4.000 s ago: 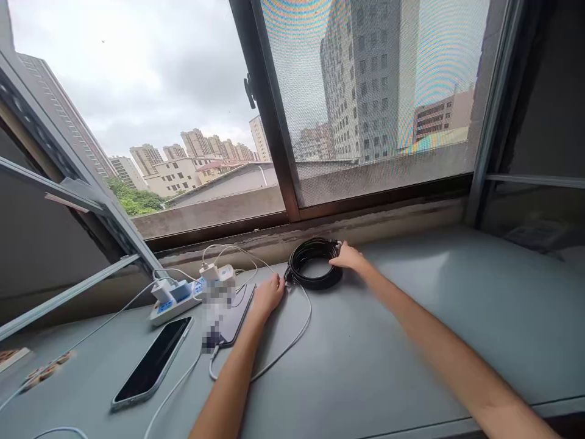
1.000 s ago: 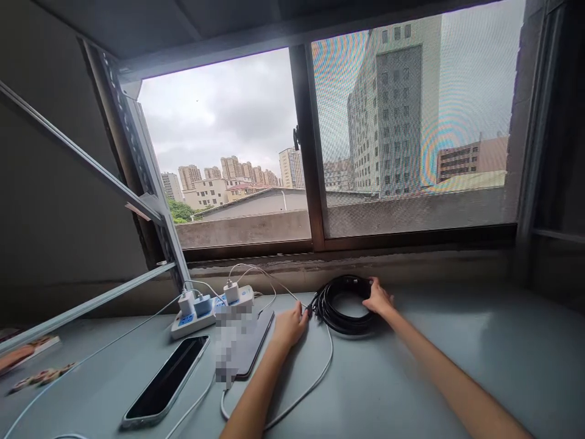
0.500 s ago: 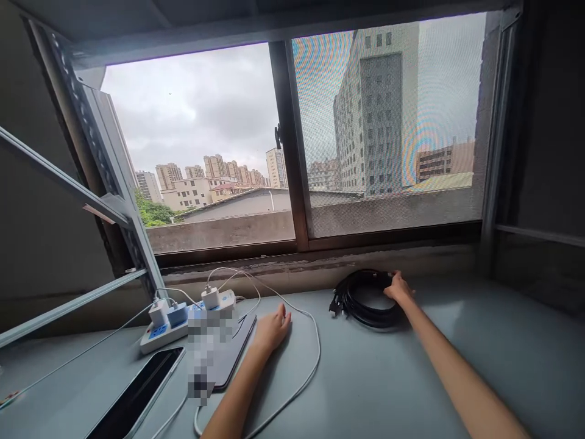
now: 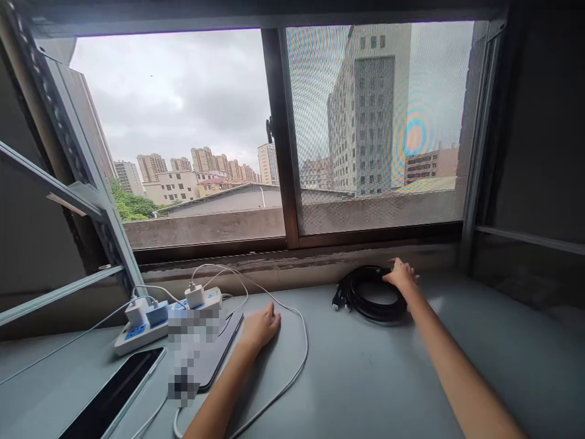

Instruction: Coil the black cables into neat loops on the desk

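A coil of black cable (image 4: 377,315) lies on the grey-blue tabletop near the window wall, its plugs at the left side of the loop. My right hand (image 4: 402,274) is at the coil's far right edge, thumb and fingers apart, not closed round the cable. Whether the fingertips touch it I cannot tell. On the table to the left rests my left hand (image 4: 259,328), loosely curled with the thumb apart and nothing visible in it. It is beside a dark flat tablet-like device (image 4: 219,356), partly covered by a blurred patch. A thin white cable (image 4: 305,350) loops round to its right.
A white power strip (image 4: 146,334) with several chargers plugged in stands at the left. In front of it lies a large phone (image 4: 114,390) with a dark screen. Metal shelf posts (image 4: 98,177) frame the window (image 4: 292,152) behind the table.
The view has turned slightly, so the tabletop items sit further left. My right hand's fingers have spread and come off the coil's edge. My left hand stays resting on the table.
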### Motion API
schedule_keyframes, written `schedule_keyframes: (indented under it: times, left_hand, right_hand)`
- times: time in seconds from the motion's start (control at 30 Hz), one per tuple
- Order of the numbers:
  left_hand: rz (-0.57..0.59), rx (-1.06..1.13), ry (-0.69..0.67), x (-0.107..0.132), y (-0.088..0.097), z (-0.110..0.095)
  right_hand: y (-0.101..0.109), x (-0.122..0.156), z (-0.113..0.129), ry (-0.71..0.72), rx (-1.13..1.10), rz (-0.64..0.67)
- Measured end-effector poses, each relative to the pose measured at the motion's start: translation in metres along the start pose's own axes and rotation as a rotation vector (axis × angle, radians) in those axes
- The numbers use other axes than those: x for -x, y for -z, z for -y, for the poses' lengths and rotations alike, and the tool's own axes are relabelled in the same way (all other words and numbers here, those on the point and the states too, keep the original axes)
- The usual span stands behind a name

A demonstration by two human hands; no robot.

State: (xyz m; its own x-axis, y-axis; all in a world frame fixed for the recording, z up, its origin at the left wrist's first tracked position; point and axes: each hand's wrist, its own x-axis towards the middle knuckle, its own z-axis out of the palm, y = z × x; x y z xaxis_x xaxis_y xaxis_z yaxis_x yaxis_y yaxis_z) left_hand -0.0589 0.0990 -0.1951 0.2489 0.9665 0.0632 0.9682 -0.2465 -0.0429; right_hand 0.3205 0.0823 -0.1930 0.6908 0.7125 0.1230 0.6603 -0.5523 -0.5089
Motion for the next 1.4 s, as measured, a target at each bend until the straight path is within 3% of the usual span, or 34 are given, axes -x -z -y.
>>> schedule_keyframes:
  times: [0.1, 0.2, 0.33, 0.47, 0.63, 1.13, 1.4]
  left_hand:
    - [0.008, 0.002, -0.014, 0.001, 0.0, -0.001]
    - [0.011, 0.009, -0.019, 0.002, 0.0, -0.001]
    - [0.013, 0.025, -0.013, 0.006, -0.001, -0.004]
    - [0.015, 0.033, 0.0, 0.009, -0.001, -0.005]
    - [0.025, 0.029, 0.005, 0.011, -0.001, -0.004]
    - [0.033, 0.043, -0.008, 0.008, -0.003, 0.001]
    - [0.034, 0.02, -0.012, 0.009, -0.001, -0.001]
  right_hand:
    - [0.009, 0.006, 0.022, 0.109, 0.008, 0.042]
    - [0.003, 0.024, 0.05, 0.287, 0.011, 0.127]
    - [-0.026, 0.064, 0.08, 0.462, 0.094, 0.24]
    - [-0.058, 0.093, 0.088, 0.564, 0.201, 0.265]
    - [-0.073, 0.099, 0.085, 0.574, 0.285, 0.194]
    - [-0.079, 0.097, 0.086, 0.508, 0.381, 0.131]
    - [-0.075, 0.077, 0.07, 0.401, 0.388, 0.1]
